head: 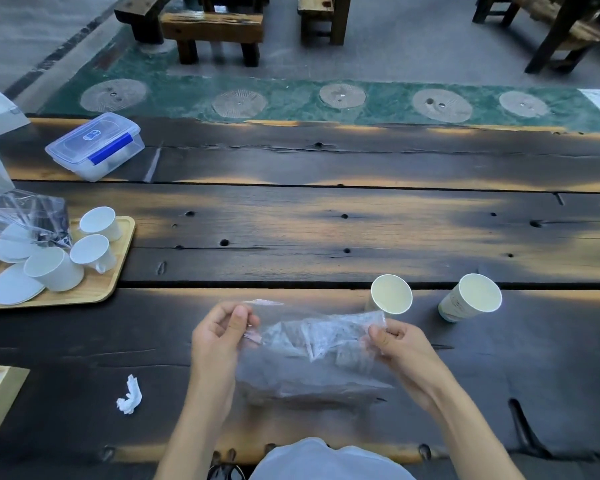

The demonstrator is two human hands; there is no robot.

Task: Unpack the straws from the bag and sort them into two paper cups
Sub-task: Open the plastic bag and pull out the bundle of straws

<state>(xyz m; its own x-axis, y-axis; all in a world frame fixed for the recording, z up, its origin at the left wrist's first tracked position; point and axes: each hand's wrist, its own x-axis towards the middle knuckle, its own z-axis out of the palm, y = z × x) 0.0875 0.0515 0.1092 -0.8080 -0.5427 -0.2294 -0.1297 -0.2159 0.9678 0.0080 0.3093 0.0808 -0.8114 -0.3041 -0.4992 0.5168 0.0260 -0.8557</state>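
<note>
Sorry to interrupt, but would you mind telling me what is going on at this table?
A person holds a clear plastic bag just above the dark wooden table, left hand pinching one end and right hand the other. Two paper cups stand just beyond it, both empty. The bag's contents are blurred; no straws are out yet.

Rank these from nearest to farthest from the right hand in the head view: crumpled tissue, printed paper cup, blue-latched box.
From the right hand:
1. Printed paper cup, just beyond, right.
2. Crumpled tissue, near edge, left.
3. Blue-latched box, far left.
</note>
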